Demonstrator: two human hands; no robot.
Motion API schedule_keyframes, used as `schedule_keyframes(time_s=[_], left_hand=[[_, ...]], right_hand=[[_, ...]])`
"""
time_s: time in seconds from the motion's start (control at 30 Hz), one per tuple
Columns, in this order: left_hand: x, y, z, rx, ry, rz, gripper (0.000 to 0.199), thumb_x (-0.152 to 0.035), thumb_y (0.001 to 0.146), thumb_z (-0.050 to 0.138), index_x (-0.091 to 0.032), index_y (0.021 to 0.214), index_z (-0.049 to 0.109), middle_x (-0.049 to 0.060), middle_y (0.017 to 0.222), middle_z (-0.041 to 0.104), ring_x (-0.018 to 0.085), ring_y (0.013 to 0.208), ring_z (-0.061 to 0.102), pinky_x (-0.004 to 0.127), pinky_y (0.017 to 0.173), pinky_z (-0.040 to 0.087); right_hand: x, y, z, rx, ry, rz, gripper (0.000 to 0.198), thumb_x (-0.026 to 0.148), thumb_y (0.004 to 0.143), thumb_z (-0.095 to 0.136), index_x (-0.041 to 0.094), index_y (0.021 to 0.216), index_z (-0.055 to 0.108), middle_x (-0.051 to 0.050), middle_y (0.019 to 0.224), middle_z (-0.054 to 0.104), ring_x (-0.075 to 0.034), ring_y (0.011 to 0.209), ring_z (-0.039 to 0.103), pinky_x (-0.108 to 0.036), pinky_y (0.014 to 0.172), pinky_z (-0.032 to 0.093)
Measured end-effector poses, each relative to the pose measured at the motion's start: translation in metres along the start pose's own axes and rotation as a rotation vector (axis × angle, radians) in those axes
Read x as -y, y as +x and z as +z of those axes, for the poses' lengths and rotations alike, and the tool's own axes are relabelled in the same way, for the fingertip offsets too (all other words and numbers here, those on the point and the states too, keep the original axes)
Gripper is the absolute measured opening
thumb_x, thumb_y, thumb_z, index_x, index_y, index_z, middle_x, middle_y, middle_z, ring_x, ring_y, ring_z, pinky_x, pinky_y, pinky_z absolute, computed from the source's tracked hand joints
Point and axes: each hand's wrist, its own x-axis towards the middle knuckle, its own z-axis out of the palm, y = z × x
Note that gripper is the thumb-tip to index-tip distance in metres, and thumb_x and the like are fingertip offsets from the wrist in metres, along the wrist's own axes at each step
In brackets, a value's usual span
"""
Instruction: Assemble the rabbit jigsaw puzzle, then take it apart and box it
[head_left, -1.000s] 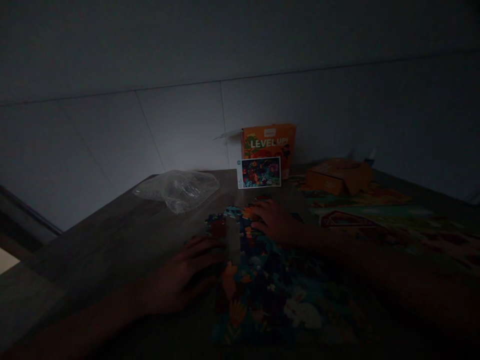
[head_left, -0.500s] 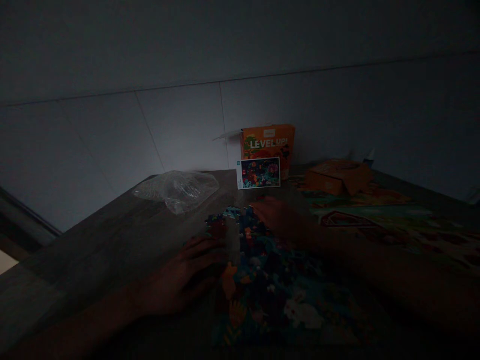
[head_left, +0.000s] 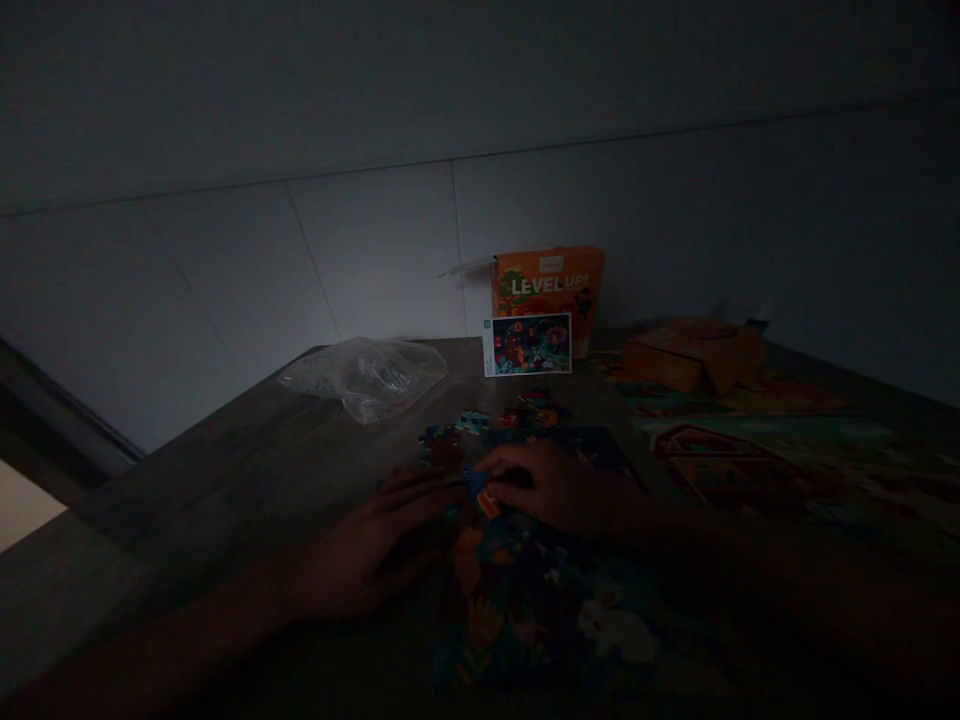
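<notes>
In dim light a partly joined jigsaw puzzle [head_left: 540, 600] lies on the table, showing a white rabbit and orange flowers. My right hand [head_left: 559, 485] is over its upper part, thumb and forefinger closed on a blue and orange puzzle piece [head_left: 478, 487]. To the left, my left hand [head_left: 367, 545] rests with fingers stretched out toward that piece, its fingertips at the puzzle's left edge. Beyond the hands are a dark red puzzle section [head_left: 440, 447], a pale blue piece [head_left: 472, 421] and a colourful group of pieces [head_left: 534, 412].
A picture card [head_left: 529, 346] leans against an upright orange "LEVEL UP!" box [head_left: 551, 280] near the wall. A clear plastic bag [head_left: 371, 377] lies left of it. On the right, an orange box [head_left: 686, 355] sits by another large colourful puzzle [head_left: 720, 455].
My right hand has come nearer and to the left, from the puzzle's far edge to beside my left fingertips, with the blue and orange piece at its fingertips. The view has shifted slightly.
</notes>
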Motion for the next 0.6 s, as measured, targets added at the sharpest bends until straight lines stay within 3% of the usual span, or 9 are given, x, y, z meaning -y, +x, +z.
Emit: schedule_keyframes(time_s=[0.4,0.6], left_hand=[[0.0017,-0.0005,0.0014,-0.061,-0.042,0.009,0.059,-0.018,0.094,0.054,-0.026,0.149,0.034,0.009,0.148,0.046,0.027,0.137,0.041,0.051,0.111,0.041],[0.0025,0.0011,0.0011,-0.069,-0.164,0.064,0.039,-0.017,0.092,0.058,-0.025,0.13,0.058,0.008,0.136,0.057,0.027,0.131,0.046,0.047,0.107,0.043]], right_hand=[[-0.0042,-0.0015,-0.0001,0.002,-0.049,-0.027,0.017,0.025,0.082,0.072,0.015,0.095,0.07,-0.005,0.088,0.074,-0.016,0.077,0.069,-0.026,0.069,0.051],[-0.0079,-0.0015,0.0009,-0.099,-0.108,-0.093,0.011,0.025,0.079,0.075,0.015,0.081,0.07,-0.003,0.075,0.071,-0.014,0.067,0.064,-0.025,0.063,0.047]])
